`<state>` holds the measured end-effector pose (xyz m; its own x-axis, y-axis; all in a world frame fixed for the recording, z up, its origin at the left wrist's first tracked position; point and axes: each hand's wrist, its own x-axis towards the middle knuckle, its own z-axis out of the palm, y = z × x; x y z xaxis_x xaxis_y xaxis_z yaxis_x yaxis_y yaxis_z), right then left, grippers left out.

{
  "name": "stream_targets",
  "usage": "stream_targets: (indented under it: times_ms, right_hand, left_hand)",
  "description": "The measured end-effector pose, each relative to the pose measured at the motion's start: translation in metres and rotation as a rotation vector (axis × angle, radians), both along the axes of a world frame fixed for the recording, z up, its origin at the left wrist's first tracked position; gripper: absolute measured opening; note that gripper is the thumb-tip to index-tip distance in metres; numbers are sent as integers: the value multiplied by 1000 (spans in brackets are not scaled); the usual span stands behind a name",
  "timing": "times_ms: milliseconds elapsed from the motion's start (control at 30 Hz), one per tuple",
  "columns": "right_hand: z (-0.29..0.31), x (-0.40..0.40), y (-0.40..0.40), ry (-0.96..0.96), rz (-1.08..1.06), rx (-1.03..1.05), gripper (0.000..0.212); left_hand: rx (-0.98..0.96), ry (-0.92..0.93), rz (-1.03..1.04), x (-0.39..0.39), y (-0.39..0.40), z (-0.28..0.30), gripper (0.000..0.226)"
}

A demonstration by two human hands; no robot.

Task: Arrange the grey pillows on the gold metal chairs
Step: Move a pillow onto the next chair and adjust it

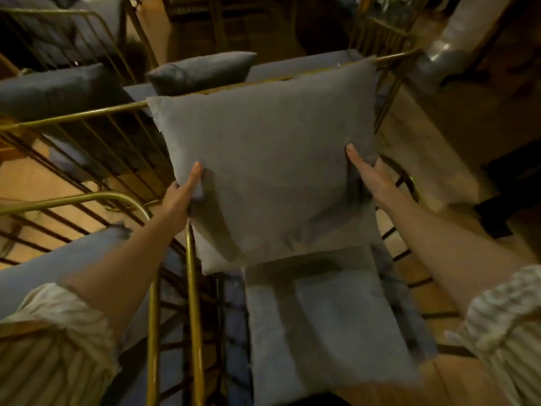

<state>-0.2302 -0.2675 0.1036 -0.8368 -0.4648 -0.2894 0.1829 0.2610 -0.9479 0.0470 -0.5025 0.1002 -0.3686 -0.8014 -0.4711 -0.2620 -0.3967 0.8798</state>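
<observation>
A large square grey pillow (269,171) stands upright in the middle of the view, over the grey seat cushion (325,326) of a gold metal chair (194,303). My left hand (181,194) grips its left edge and my right hand (371,177) grips its right edge, thumbs on the front. The pillow's top reaches the chair's gold back rail (395,57). Two more grey pillows (202,71) (61,89) lie on chairs behind that rail.
Another gold chair with a grey cushion (58,265) stands close on the left, its curved rail (87,197) next to my left wrist. More gold wire chair backs (67,30) fill the far left. Tiled floor (415,148) shows on the right.
</observation>
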Motion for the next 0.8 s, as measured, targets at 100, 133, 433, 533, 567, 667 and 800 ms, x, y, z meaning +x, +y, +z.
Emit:
stream_targets:
  times_ms: [100,133,433,533,567,667,800]
  right_hand:
    - [-16,-35,-3,-8,20,8,94]
    - [-22,-42,-5,-18,25,6,101]
    - [-88,-87,-16,-65,56,75,115]
    - [-114,-92,-15,-73,40,99,109]
    - [-120,-93,-15,-74,35,115,114]
    - [-134,-100,-18,-74,49,168,122]
    - [-139,-101,-21,-91,92,243,117]
  left_hand:
    - [54,50,-5,-36,5,-14,112]
    - [58,64,6,-44,6,-20,109]
    - [74,74,20,-87,7,-77,126]
    - [29,33,2,-90,9,-102,117]
    - [25,20,20,-91,8,-111,109]
    - [25,-51,30,-99,3,-131,94]
    - [101,-130,13,-103,-3,-141,101]
